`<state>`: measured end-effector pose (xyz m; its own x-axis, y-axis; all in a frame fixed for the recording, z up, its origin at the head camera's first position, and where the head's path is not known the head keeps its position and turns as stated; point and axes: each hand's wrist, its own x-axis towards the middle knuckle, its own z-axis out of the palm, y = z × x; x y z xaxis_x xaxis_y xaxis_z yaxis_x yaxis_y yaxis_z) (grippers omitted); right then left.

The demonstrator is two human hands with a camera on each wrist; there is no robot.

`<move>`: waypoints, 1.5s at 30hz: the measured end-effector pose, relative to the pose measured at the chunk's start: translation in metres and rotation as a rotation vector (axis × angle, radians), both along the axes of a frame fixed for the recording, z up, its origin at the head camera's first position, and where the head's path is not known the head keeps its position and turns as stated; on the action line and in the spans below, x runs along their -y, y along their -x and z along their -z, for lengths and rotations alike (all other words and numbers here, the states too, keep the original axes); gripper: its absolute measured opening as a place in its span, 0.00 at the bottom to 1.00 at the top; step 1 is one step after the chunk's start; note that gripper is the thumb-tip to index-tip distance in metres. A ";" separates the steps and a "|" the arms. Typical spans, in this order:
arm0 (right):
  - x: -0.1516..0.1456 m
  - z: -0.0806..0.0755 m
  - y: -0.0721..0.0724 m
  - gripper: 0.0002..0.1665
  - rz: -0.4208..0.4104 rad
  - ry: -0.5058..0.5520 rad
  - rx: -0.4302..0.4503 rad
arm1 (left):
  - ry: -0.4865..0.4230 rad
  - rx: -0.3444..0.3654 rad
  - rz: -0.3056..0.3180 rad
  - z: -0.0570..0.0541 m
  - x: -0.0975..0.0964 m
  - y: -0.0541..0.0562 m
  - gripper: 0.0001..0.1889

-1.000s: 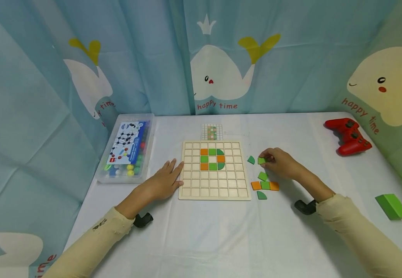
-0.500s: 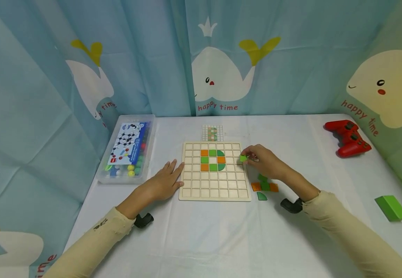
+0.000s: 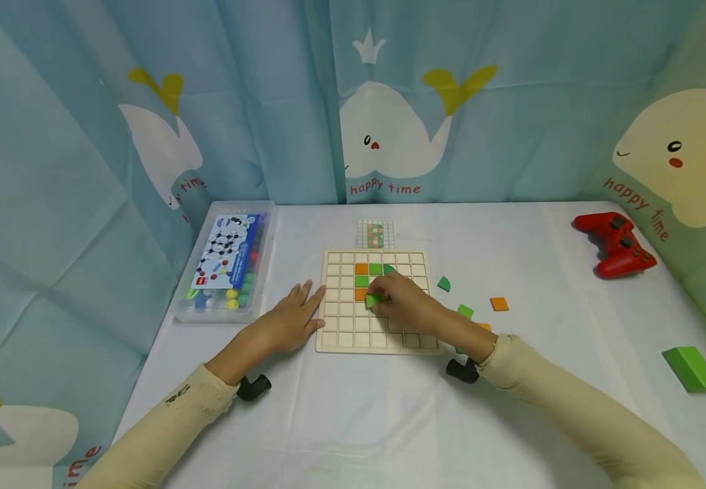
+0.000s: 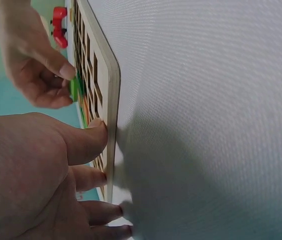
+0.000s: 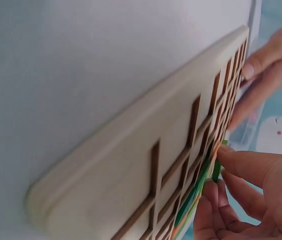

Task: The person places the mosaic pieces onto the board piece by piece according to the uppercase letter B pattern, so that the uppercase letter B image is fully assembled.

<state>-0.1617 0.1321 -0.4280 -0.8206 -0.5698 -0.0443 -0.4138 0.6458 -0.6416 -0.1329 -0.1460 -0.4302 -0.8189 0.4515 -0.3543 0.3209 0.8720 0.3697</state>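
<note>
A wooden grid board [image 3: 341, 341] lies mid-table, with orange, green and dark green tiles set in its upper cells. Between thumb and fingers, my right hand [image 3: 406, 300] pinches a light green square tile [image 3: 372, 301] over the board, just below the orange tile [image 3: 361, 294] or beside it; the exact cell cannot be told. That hand hides part of the tile pattern. My left hand [image 3: 290, 318] rests at the board's left edge with its fingers spread, and the left wrist view shows its thumb touching the rim. Behind the board lies a small printed pattern card [image 3: 375, 233].
Loose tiles lie right of the board, including a dark green quarter-round [image 3: 444, 283], an orange square [image 3: 499, 304] and a green square [image 3: 466, 311]. A clear plastic box [image 3: 225, 261] stands at left. A red game controller [image 3: 614, 244] and green block [image 3: 692, 369] are at right.
My right hand has carried the light green tile leftward from the loose pieces to over the board. An orange tile once hidden by that hand now shows. My left hand stays at the edge.
</note>
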 end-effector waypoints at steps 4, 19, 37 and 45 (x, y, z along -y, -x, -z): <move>0.010 0.001 -0.003 0.12 -0.022 -0.030 -0.045 | 0.000 -0.002 0.001 0.000 -0.001 0.000 0.37; 0.016 0.000 -0.009 0.08 -0.044 -0.045 -0.061 | 0.018 0.001 0.001 -0.004 -0.004 0.001 0.37; -0.115 -0.017 -0.001 0.15 0.240 0.110 0.071 | 0.020 0.004 -0.001 -0.003 -0.003 0.001 0.37; -0.190 -0.002 -0.008 0.24 0.388 0.076 0.194 | 0.024 -0.002 -0.009 -0.003 -0.003 -0.001 0.37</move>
